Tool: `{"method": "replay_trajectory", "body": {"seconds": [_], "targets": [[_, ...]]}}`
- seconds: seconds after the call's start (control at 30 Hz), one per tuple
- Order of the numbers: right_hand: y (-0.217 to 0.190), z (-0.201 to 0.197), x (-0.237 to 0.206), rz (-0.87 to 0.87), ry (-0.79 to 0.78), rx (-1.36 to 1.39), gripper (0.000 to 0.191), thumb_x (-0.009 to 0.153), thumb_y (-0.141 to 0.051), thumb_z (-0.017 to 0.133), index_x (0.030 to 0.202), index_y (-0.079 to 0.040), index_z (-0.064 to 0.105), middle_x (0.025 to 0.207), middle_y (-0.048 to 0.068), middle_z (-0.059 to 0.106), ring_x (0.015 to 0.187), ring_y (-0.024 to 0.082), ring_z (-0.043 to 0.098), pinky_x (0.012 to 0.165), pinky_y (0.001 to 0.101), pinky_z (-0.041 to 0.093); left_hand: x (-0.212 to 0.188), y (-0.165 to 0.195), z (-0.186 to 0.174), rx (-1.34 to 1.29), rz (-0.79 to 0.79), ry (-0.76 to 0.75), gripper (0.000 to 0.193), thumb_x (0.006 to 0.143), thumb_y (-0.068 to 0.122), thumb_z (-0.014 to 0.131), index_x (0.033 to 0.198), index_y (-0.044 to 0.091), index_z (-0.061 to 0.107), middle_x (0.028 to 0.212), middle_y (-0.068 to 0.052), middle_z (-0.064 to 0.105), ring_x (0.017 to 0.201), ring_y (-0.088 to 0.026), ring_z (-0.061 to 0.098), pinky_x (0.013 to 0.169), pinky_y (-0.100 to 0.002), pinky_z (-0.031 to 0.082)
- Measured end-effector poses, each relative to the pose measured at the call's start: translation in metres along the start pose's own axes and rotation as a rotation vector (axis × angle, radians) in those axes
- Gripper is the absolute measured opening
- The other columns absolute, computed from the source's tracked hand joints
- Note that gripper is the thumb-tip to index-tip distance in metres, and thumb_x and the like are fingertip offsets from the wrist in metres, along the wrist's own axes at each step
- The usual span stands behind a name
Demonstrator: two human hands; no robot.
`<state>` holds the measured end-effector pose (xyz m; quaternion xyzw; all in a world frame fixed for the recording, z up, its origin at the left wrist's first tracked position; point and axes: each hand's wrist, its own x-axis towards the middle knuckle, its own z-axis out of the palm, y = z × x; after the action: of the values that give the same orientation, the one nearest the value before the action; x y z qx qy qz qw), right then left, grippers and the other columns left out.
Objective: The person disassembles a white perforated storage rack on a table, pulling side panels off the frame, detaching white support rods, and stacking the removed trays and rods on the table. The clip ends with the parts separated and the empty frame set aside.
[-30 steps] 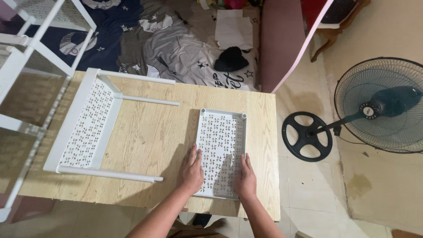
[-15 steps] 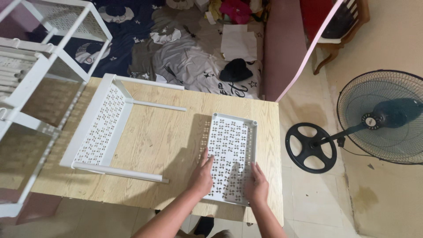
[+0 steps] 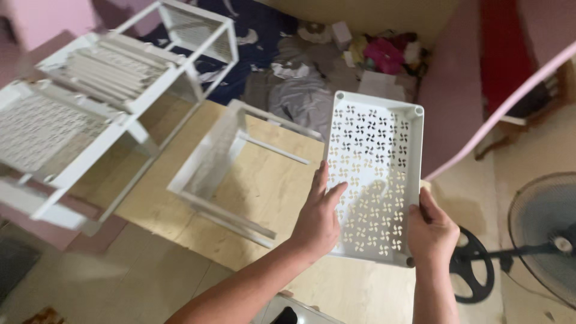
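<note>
I hold a white perforated shelf tray point(image 3: 378, 150) with pinwheel-shaped holes up off the wooden table point(image 3: 264, 180), tilted toward me. My left hand point(image 3: 318, 219) presses flat against the tray's near left part, fingers spread. At the tray's near right corner my right hand point(image 3: 431, 231) grips the rim. A second white shelf tray with thin legs point(image 3: 222, 162) lies on the table to the left.
A partly built white shelf rack point(image 3: 102, 102) stands at the left, beside the table. A standing fan point(image 3: 540, 240) with a black round base is on the floor at the right. Clothes and bedding point(image 3: 312, 72) lie beyond the table. A pink bar point(image 3: 510, 108) slants at the right.
Both hands have lifted the perforated tray off the table and tilted it up. The view has swung left and closer, bringing the white rack into sight.
</note>
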<state>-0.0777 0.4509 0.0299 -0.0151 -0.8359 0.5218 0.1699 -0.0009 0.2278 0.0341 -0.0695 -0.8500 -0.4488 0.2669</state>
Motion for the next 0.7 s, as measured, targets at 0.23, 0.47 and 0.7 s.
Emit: {"method": "replay_trajectory", "body": {"seconds": [0.23, 0.47, 0.7], "targets": [[-0.097, 0.150, -0.001, -0.162, -0.246, 0.066, 0.028, 0.094, -0.002, 0.067, 0.121, -0.002, 0.075, 0.119, 0.011, 0.077, 0.098, 0.009, 0.069, 0.089, 0.0241, 0.054, -0.003, -0.060, -0.148, 0.028, -0.180, 0.209, 0.061, 0.082, -0.013, 0.049, 0.142, 0.000, 0.053, 0.167, -0.030, 0.018, 0.152, -0.043, 0.031, 0.113, -0.042, 0.044], [-0.177, 0.332, -0.036, -0.545, -0.534, 0.290, 0.013, 0.093, 0.004, 0.063, 0.100, 0.004, 0.075, 0.124, 0.012, 0.075, 0.104, 0.010, 0.070, 0.092, 0.0239, 0.055, -0.004, -0.133, -0.326, 0.136, -0.444, 0.357, 0.074, 0.080, -0.010, 0.057, 0.150, 0.004, 0.037, 0.168, -0.021, 0.001, 0.152, -0.041, 0.014, 0.084, -0.032, 0.057], [-0.260, 0.487, -0.078, -0.589, -0.841, 0.313, 0.018, 0.081, 0.013, 0.055, 0.083, 0.005, 0.072, 0.124, 0.013, 0.077, 0.092, 0.011, 0.069, 0.081, 0.0251, 0.056, -0.024, -0.244, -0.507, 0.409, -0.453, 0.629, 0.073, 0.081, -0.007, 0.061, 0.151, 0.004, 0.044, 0.167, -0.024, 0.010, 0.150, -0.043, 0.030, 0.102, -0.038, 0.054]]}}
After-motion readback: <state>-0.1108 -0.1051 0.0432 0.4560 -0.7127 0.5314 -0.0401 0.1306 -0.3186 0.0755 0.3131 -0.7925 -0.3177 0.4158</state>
